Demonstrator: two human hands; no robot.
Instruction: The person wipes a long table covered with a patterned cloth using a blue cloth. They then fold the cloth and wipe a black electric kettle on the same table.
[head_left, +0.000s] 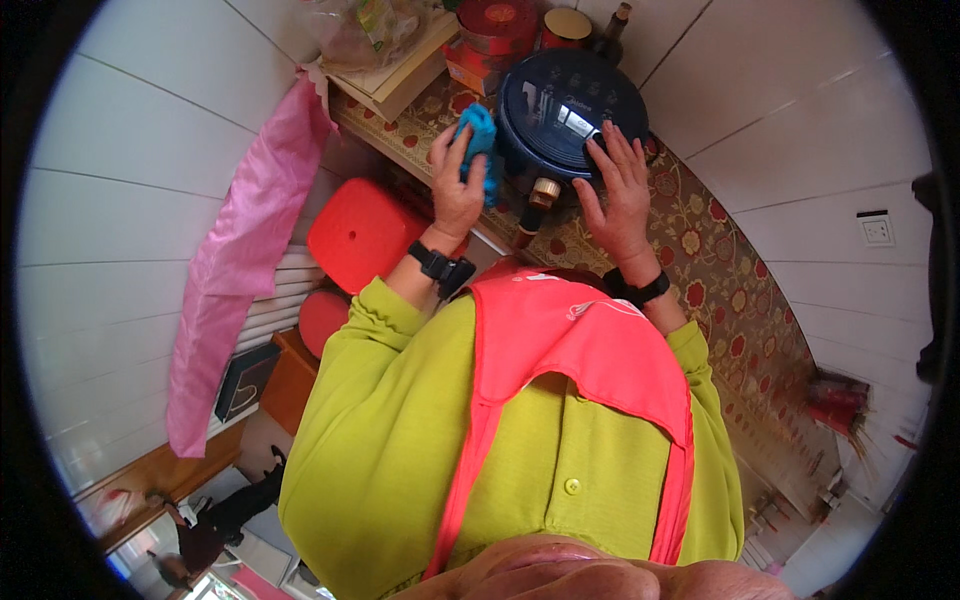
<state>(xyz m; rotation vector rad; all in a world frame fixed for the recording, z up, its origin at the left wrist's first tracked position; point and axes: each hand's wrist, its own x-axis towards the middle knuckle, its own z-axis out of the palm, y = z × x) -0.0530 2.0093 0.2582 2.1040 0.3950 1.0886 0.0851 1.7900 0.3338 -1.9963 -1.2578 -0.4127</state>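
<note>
My left hand (456, 191) grips a crumpled blue cloth (478, 139), held at the left side of a dark blue Midea electric cooker (551, 97). The cooker's round, glossy lid faces up and bears a control panel. My right hand (621, 191) is at the cooker's front right edge, its fingers apart, with the fingertips over the lid's rim. Whether they press on it I cannot tell. Between my hands, in front of the cooker, is a dark bottle with a gold-coloured cap (545, 193).
The patterned tablecloth (690, 240) covers the counter. Behind the cooker are red round tins (495, 26), a gold-lidded jar (567, 28) and a dark bottle (615, 34). Red stools (364, 232) and a pink cloth (247, 262) are leftward. A person (217, 525) is farther off.
</note>
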